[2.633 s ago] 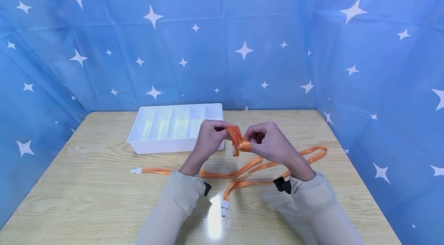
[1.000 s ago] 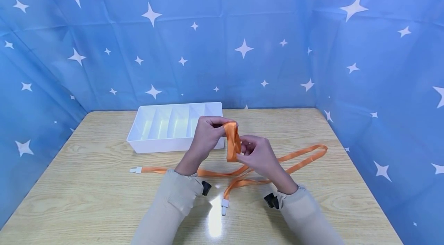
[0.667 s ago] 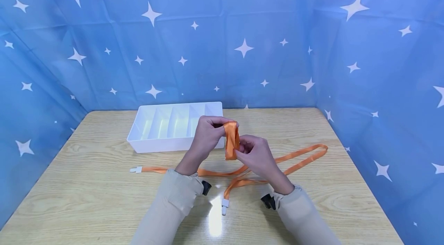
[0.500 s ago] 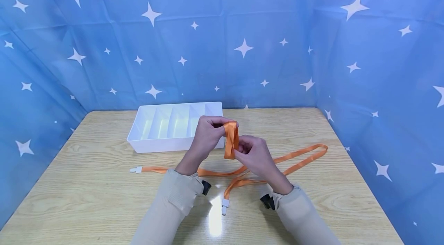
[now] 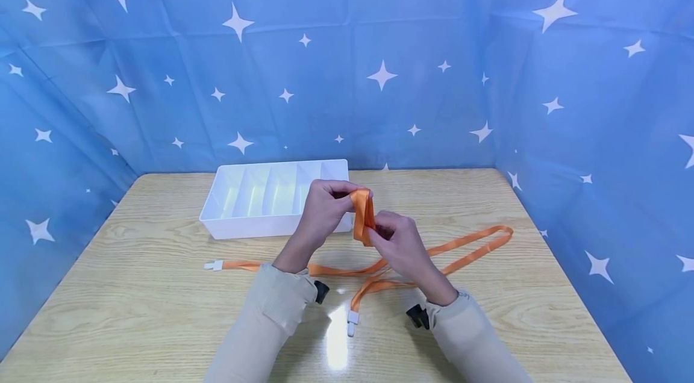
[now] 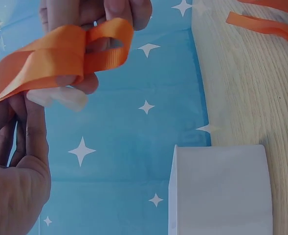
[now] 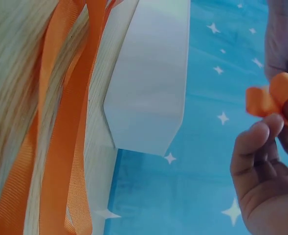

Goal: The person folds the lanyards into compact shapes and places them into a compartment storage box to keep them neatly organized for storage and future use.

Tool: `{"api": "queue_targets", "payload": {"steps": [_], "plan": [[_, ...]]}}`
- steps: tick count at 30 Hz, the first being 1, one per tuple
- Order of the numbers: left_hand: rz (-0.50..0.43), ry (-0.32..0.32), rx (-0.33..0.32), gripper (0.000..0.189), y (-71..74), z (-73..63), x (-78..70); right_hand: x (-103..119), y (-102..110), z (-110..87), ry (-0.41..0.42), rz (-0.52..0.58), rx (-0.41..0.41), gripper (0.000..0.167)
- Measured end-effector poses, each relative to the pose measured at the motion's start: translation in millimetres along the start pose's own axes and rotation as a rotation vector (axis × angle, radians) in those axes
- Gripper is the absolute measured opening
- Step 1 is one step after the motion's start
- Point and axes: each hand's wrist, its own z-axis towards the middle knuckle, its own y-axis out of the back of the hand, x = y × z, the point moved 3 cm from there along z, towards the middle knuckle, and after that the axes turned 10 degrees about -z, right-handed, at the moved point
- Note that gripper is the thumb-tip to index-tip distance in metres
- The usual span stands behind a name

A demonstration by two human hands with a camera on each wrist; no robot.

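Note:
Above the table, my left hand (image 5: 323, 214) pinches the upper end of an orange lanyard (image 5: 362, 217) folded into a flat, hanging bundle. My right hand (image 5: 398, 244) pinches the bundle's lower right edge between thumb and fingers. The left wrist view shows the lanyard's looped layers (image 6: 60, 54) and its whitish clip (image 6: 58, 98) under the band, between the two hands. In the right wrist view, only rounded folds of the lanyard (image 7: 258, 102) appear over the fingertips. More orange lanyard (image 5: 347, 272) lies on the table beneath, with two white clips (image 5: 214, 265) showing.
A white tray (image 5: 249, 227) with several compartments stands at the table's back, just behind and left of my left hand. A looped lanyard end (image 5: 496, 238) lies to the right on the wooden table (image 5: 135, 311). A blue starry curtain (image 5: 347, 100) surrounds the back and sides.
Since the earliest frame, my right hand has moved down and left, and the held lanyard has become a longer, upright folded bundle. Lately its lower end has risen slightly. The table items stay put.

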Motion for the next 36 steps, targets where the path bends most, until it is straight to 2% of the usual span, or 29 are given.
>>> {"api": "queue_targets", "payload": {"steps": [7,13,21,29,36], "plan": [[0.016,0.017,-0.006,0.013,0.3,-0.8,-1.4,-1.8,-0.5,-1.3,-0.007,0.003,-0.061,0.011],[-0.001,0.02,-0.001,0.013,-0.3,-0.9,-0.4,-3.1,-1.8,-2.5,-0.044,0.047,-0.061,0.011],[-0.002,0.027,0.007,0.012,-1.3,-1.2,1.8,-3.5,-2.2,-3.1,-0.111,0.114,-0.015,0.021],[0.012,0.027,0.0,0.012,-0.1,-1.6,3.1,-5.0,-3.4,-3.7,-0.133,0.203,0.08,0.016],[0.001,0.016,0.005,0.012,2.2,-2.0,4.7,-3.8,-2.0,-4.5,-0.129,0.252,0.111,0.02]]}}
